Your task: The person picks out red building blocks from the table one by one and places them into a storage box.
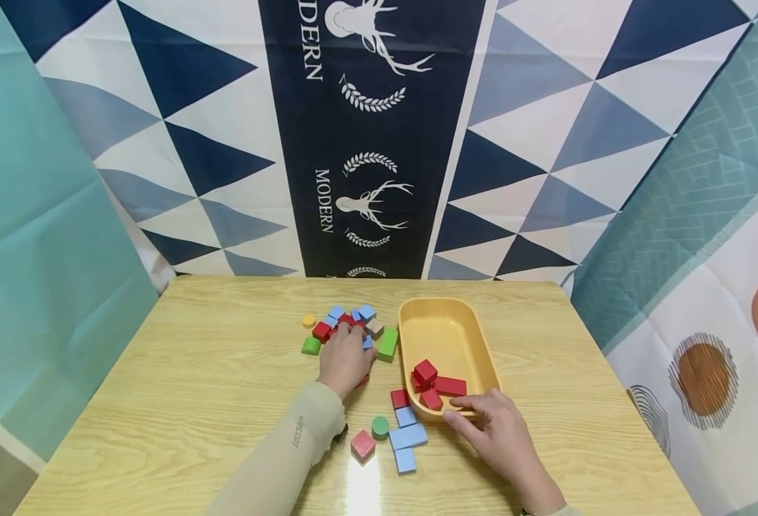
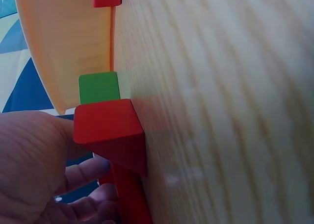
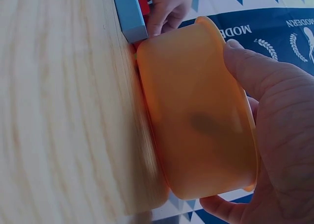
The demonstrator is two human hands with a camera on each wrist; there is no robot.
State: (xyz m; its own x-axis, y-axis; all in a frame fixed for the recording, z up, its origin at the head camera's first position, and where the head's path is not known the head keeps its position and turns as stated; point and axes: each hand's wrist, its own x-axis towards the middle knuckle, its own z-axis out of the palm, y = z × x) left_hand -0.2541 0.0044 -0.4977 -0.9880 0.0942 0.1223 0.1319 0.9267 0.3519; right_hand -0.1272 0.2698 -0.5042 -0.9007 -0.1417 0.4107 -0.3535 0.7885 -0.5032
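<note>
My left hand (image 1: 343,362) reaches into a pile of small toy blocks, its fingers among red blocks (image 1: 322,331). In the left wrist view, bent fingers (image 2: 91,177) lie behind a red block (image 2: 109,121); whether they pinch a block is hidden. My right hand (image 1: 498,433) grips the near right rim of a yellow plastic tray (image 1: 446,304). In the right wrist view, its thumb (image 3: 245,62) lies on the rim of that tray, with other fingers beyond and below. Several red blocks (image 1: 449,386) lie in the tray's near end.
Close to the tray's near left corner lie blue blocks (image 1: 408,436), a green cylinder (image 1: 380,428) and a pinkish-red cube (image 1: 362,446). A green block (image 1: 388,344) stands between pile and tray. A yellow round piece (image 1: 309,321) lies left of the pile. Patterned cloth hangs behind the wooden table (image 1: 191,401).
</note>
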